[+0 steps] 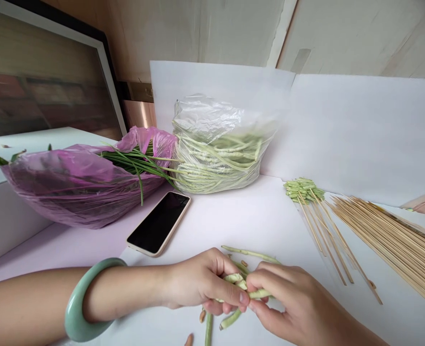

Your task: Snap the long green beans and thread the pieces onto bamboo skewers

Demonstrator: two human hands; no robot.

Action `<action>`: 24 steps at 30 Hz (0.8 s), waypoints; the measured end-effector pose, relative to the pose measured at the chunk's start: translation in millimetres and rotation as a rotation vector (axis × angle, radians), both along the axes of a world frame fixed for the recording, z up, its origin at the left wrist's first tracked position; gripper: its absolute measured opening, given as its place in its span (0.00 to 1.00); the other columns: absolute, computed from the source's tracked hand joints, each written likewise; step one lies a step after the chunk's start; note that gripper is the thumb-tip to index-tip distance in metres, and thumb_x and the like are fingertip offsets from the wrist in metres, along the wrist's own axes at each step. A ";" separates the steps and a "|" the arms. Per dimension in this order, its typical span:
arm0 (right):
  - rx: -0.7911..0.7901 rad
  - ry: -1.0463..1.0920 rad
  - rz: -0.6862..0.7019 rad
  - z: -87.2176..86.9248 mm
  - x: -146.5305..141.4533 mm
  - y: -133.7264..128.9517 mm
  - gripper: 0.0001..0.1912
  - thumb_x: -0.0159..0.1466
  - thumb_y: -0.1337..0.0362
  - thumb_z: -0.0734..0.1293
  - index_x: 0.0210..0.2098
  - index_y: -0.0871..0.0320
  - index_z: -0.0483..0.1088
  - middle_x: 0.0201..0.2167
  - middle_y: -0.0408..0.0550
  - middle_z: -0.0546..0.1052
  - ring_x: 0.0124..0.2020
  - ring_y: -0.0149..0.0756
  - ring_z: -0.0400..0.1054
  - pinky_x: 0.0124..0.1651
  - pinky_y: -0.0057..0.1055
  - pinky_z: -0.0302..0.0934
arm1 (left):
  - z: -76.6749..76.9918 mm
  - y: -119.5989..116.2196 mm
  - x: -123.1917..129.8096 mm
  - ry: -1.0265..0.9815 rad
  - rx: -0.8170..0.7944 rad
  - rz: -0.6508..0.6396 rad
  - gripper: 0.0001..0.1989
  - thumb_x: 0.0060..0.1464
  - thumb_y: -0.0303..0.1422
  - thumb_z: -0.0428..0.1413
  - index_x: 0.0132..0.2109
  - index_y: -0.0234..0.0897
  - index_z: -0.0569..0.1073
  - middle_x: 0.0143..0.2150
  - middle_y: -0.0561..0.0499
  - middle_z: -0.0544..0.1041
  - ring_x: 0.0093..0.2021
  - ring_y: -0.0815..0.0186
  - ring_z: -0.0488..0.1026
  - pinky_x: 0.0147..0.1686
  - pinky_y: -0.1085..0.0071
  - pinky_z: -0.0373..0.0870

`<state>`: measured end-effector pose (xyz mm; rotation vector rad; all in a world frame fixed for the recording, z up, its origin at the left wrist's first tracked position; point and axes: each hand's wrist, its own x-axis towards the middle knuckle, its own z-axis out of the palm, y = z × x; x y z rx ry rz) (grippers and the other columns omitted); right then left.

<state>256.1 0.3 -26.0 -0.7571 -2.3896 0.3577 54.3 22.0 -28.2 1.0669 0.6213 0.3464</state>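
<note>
Pale green long beans [236, 278] are between my two hands at the front of the white surface. My left hand [208, 283], with a jade-green bangle [76, 302] on its wrist, is closed around several short bean pieces. Thumb and forefinger of my right hand [287, 298] pinch a bean [261, 293] right beside the left fingertips. Below and behind the hands lie loose long beans [248, 252] and small brown bits [202, 315]. My fingers and palms hide part of the held beans.
A clear bag of long beans [219, 158] stands at the back, beside a purple bag [78, 187] with green stalks. A phone [160, 223] lies in front. To the right are skewered bean pieces [302, 188] and many bamboo skewers [388, 240]. A framed panel [46, 72] leans back left.
</note>
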 end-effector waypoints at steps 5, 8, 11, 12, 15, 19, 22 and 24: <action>0.079 -0.057 0.008 3.8 -3.2 -11.7 0.10 0.57 0.76 0.57 0.26 0.55 0.59 0.21 0.38 0.65 0.20 0.28 0.59 0.23 0.26 0.51 | -0.2 -0.4 -4.9 0.020 0.132 -0.121 0.16 0.43 0.42 0.66 0.26 0.32 0.76 0.16 0.59 0.64 0.16 0.76 0.57 0.15 0.77 0.50; 0.026 -0.068 0.073 7.7 -6.2 -15.4 0.09 0.58 0.75 0.58 0.27 0.55 0.58 0.22 0.35 0.66 0.21 0.26 0.61 0.24 0.23 0.54 | 2.7 -2.4 -6.5 -0.011 0.219 -0.188 0.11 0.45 0.36 0.64 0.26 0.31 0.75 0.19 0.58 0.65 0.20 0.76 0.57 0.19 0.77 0.54; 0.017 -0.014 0.142 10.2 -6.7 -15.0 0.09 0.60 0.71 0.57 0.25 0.54 0.55 0.18 0.34 0.61 0.17 0.25 0.56 0.20 0.24 0.50 | 6.1 -6.0 -6.2 -0.028 0.261 -0.247 0.03 0.44 0.28 0.60 0.27 0.31 0.74 0.21 0.57 0.67 0.20 0.75 0.60 0.19 0.77 0.57; 0.012 0.004 0.158 11.4 -5.9 -14.6 0.09 0.61 0.70 0.57 0.25 0.54 0.55 0.17 0.33 0.59 0.16 0.25 0.54 0.20 0.24 0.49 | 7.0 -7.5 -5.9 -0.032 0.271 -0.259 0.01 0.43 0.26 0.58 0.26 0.31 0.73 0.20 0.58 0.67 0.19 0.75 0.59 0.18 0.77 0.56; -0.047 0.013 0.156 17.7 -1.6 -13.3 0.09 0.61 0.72 0.56 0.26 0.54 0.57 0.19 0.34 0.62 0.18 0.24 0.58 0.22 0.22 0.52 | 8.3 -11.2 -4.8 -0.054 0.293 -0.242 0.04 0.40 0.22 0.56 0.22 0.32 0.71 0.18 0.59 0.64 0.17 0.77 0.56 0.18 0.79 0.55; -0.184 0.043 0.062 27.4 2.4 -10.6 0.08 0.59 0.73 0.57 0.29 0.53 0.60 0.22 0.35 0.65 0.21 0.25 0.61 0.22 0.20 0.53 | 6.0 -8.7 -4.4 -0.082 0.205 -0.152 0.02 0.45 0.26 0.57 0.26 0.32 0.73 0.18 0.58 0.66 0.15 0.76 0.58 0.13 0.80 0.53; -0.214 0.048 -0.011 28.8 3.2 -6.8 0.08 0.61 0.72 0.57 0.30 0.54 0.62 0.23 0.37 0.66 0.22 0.26 0.61 0.22 0.21 0.54 | 2.5 -3.0 -3.1 -0.130 0.083 -0.030 0.07 0.49 0.33 0.57 0.30 0.31 0.73 0.18 0.56 0.67 0.12 0.77 0.55 0.11 0.79 0.50; -0.200 0.047 -0.073 27.2 4.2 -4.2 0.07 0.63 0.69 0.58 0.31 0.54 0.65 0.23 0.39 0.67 0.22 0.28 0.62 0.23 0.22 0.56 | 0.1 -0.2 -1.4 -0.163 0.008 0.036 0.12 0.50 0.37 0.56 0.30 0.30 0.73 0.19 0.54 0.68 0.11 0.77 0.55 0.10 0.79 0.49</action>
